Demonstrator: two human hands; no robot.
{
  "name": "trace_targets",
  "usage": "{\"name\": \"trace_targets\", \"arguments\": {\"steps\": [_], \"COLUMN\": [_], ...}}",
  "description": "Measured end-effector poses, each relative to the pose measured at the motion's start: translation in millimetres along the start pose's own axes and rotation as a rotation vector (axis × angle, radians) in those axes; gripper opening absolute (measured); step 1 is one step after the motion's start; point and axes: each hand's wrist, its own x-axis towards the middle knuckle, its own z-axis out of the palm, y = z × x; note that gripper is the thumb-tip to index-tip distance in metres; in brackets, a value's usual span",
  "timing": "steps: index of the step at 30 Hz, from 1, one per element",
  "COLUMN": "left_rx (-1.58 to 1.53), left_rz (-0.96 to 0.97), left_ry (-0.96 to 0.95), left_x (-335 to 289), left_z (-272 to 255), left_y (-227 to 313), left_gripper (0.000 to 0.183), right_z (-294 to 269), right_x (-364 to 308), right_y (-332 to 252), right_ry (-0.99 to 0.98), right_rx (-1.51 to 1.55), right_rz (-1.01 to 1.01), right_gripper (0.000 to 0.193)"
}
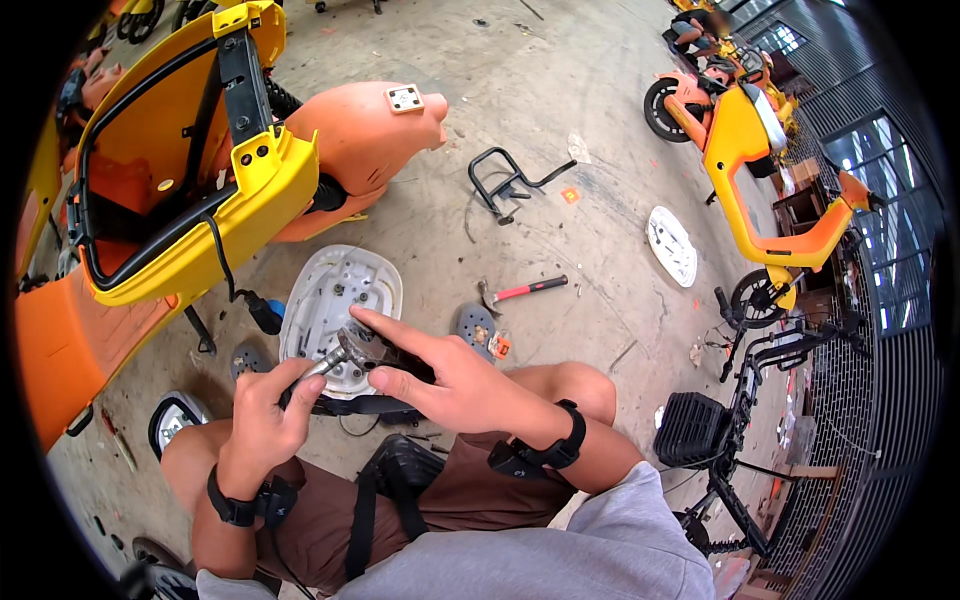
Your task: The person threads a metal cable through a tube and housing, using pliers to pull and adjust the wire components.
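Note:
Over my lap, my left hand [272,415] is closed around a slim silver metal tool [328,362], perhaps a socket driver; its handle is hidden in my fingers. The far end of the tool meets a dark metal part [366,345] gripped between the thumb and fingers of my right hand [450,375]. My right palm hides much of this part, so its exact kind does not show. Below both hands a white plastic shell [300,318] with several dark bolts in it lies tilted between my feet. A black wrist strap [570,440] circles my right wrist, another my left.
To the left stands a partly stripped yellow and orange scooter [270,170]. A red-handled hammer [530,289], a black tubular bracket [495,185] and a second white shell [672,247] lie on the concrete floor. Farther right are another scooter [735,190] and a black basket [692,428].

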Motion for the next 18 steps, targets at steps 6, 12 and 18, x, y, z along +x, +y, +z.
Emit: {"name": "trace_targets", "arguments": {"steps": [6, 12, 18], "left_rx": [0.112, 0.36, 0.263], "left_rz": [-0.018, 0.13, 0.078], "left_ry": [0.037, 0.111, 0.169], "left_x": [-1.0, 1.6, 1.7], "left_z": [8.5, 11.1, 14.4], "left_y": [-5.7, -14.2, -15.0], "left_gripper": [0.016, 0.015, 0.016], "right_z": [3.1, 14.3, 13.5], "right_x": [6.3, 11.1, 14.3], "right_y": [7.9, 14.3, 20.3], "right_ry": [0.021, 0.058, 0.155], "right_rx": [-0.017, 0.003, -0.183], "right_rz": [0.103, 0.232, 0.04], "right_gripper": [0.057, 0.055, 0.058]}}
